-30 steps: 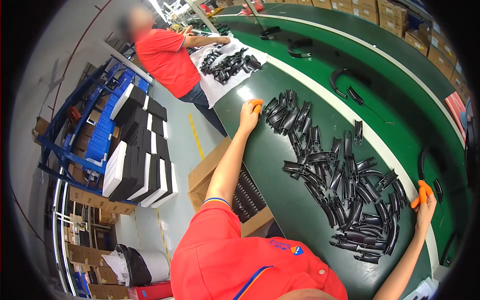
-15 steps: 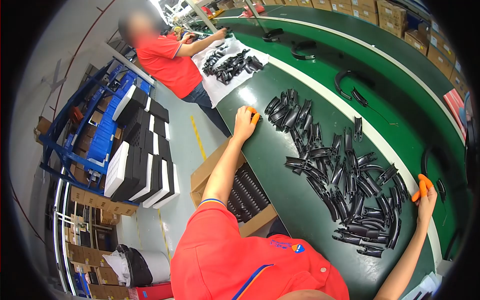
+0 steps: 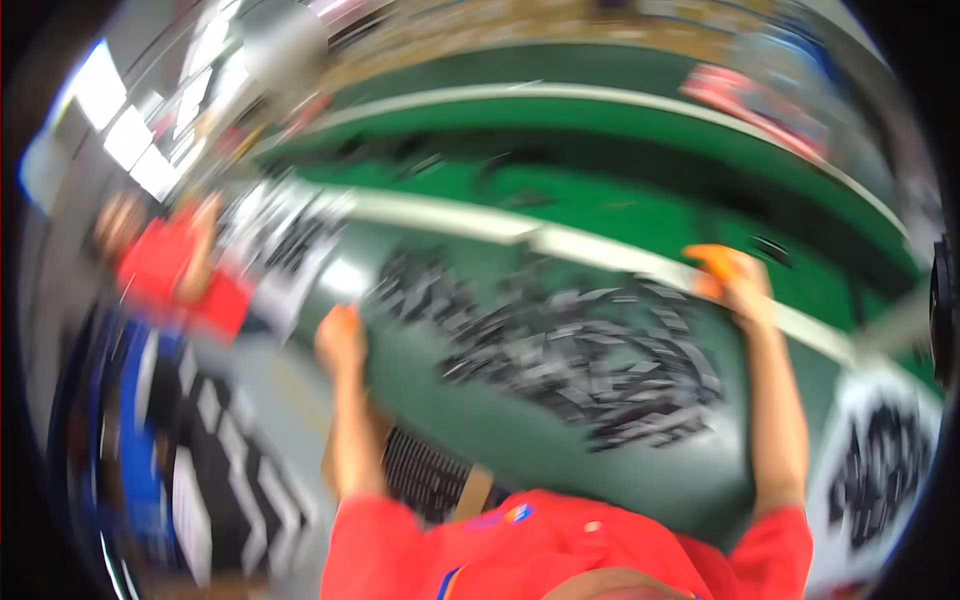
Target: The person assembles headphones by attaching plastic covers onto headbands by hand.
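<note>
The view is heavily smeared by motion. My left hand (image 3: 342, 338), with orange on its fingertips, is at the near left edge of the dark green table (image 3: 410, 370). Its fingers are too blurred to show whether they hold anything. Across the table, my right hand (image 3: 738, 282) is near the pale rail, its orange-covered fingers pointing left. Whether they grip something cannot be made out. Between my hands lies a wide heap of curved black plastic parts (image 3: 570, 345).
A green conveyor (image 3: 620, 215) with a few black pieces runs behind the pale rail (image 3: 480, 220). A person in red (image 3: 185, 265) stands at left by a white sheet of black parts. More black parts (image 3: 880, 470) lie at right. An open carton (image 3: 475, 492) is below the table.
My view has swung, so the table now runs more across the picture. Both hands appear further left in it, and the black parts at far right have come into view.
</note>
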The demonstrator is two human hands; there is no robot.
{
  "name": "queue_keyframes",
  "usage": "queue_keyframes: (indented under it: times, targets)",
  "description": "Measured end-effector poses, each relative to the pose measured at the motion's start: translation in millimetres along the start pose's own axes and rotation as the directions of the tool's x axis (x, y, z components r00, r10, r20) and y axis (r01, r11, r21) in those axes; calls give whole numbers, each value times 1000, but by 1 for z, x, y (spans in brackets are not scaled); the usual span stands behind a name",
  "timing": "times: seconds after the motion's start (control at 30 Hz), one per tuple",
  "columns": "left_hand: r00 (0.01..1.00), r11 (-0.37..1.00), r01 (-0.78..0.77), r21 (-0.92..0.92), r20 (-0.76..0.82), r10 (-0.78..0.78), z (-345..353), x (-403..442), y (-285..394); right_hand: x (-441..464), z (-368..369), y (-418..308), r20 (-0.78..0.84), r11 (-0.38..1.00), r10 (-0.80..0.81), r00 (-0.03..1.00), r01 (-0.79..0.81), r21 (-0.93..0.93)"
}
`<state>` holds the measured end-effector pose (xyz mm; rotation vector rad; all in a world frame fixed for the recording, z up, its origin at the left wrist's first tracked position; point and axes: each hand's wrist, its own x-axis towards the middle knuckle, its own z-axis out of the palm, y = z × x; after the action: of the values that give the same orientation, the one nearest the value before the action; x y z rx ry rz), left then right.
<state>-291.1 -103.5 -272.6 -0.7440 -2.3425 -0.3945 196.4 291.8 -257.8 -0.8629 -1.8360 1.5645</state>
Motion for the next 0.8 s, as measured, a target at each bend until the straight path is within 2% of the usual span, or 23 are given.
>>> queue_keyframes:
  times: [0.03,0.07,0.1,0.13,0.17,0.2,0.27,0.3,0.33,0.37,0.4,0.43,0.47,0.5,0.53,0.57,0.6,0.63,0.67,0.7,0.73,0.77,0.8]
  targets:
    - [994,992,55,-111,98,-44,-1,0,-4,-11,-6,-16,99,957,-277,956,264,121]
    - [989,985,87,-152,134,-66,2,-6,-14,-34,-11,-58,66,900,-281,957,239,364]
    - [978,972,51,-231,210,-2,-18,-1,1,-54,-14,-90,-14,719,-518,855,445,534]
    - [989,966,-138,-220,-88,121,36,-2,-40,-77,-19,-123,-94,461,-717,690,572,679]
    - [989,953,-135,-272,13,144,54,1,-71,-116,-33,-178,-14,311,-894,448,644,699]
    - [975,970,-222,-95,-25,221,53,7,-71,-149,-55,-211,-40,139,-977,211,765,629]
    - [957,957,-289,-11,-24,288,40,6,-49,-199,-74,-227,-138,-132,-989,-51,722,679]
    - [942,939,-336,-77,-16,336,53,8,-59,-203,-74,-236,-123,-134,-990,-69,730,671]
    - [942,939,-331,-88,-91,324,48,5,-48,-203,-68,-229,-115,-54,-993,21,791,610]
    - [966,963,-259,-80,-19,258,44,11,-45,-189,-54,-226,-97,61,-986,133,842,535]
    - [977,947,-212,-243,-25,212,25,8,-18,-180,-45,-214,-85,209,-958,275,867,452]
    - [992,966,-80,-247,73,101,-12,2,20,-174,-41,-194,-69,385,-897,436,849,361]
    - [963,947,145,-287,261,-69,-44,3,49,-162,-39,-161,-26,648,-752,658,747,147]
    - [972,969,39,-245,233,20,-31,2,37,-144,-50,-128,58,734,-658,751,657,-175]
    - [968,958,27,-285,246,46,-24,0,23,-128,-43,-105,47,849,-435,899,427,-312]
    - [959,935,-45,-353,247,139,-32,10,19,-110,-40,-85,21,798,-309,951,271,-538]
    - [976,839,-25,-543,168,138,-42,18,19,-103,-64,-44,-15,835,-229,973,188,-517]
    - [993,726,-109,-679,-107,49,-73,36,21,-93,-74,-19,-93,894,-97,991,46,-445]
    - [995,273,0,-962,-28,-97,-95,67,-2,-82,-95,18,-59,933,-108,992,81,-351]
    - [936,-150,-161,-976,-102,-336,-138,97,-10,-77,-101,37,-55,948,-142,988,119,-294]
    - [915,-490,-240,-838,-27,-403,-178,120,-47,-76,-104,49,-75,960,-162,984,139,-244]
    - [913,-781,-286,-556,89,-398,-225,124,-60,-75,-105,60,-64,961,-152,986,133,-243]
    - [866,-700,-421,-577,-27,-499,-244,132,-84,-75,-106,69,-86,963,-160,983,136,-234]
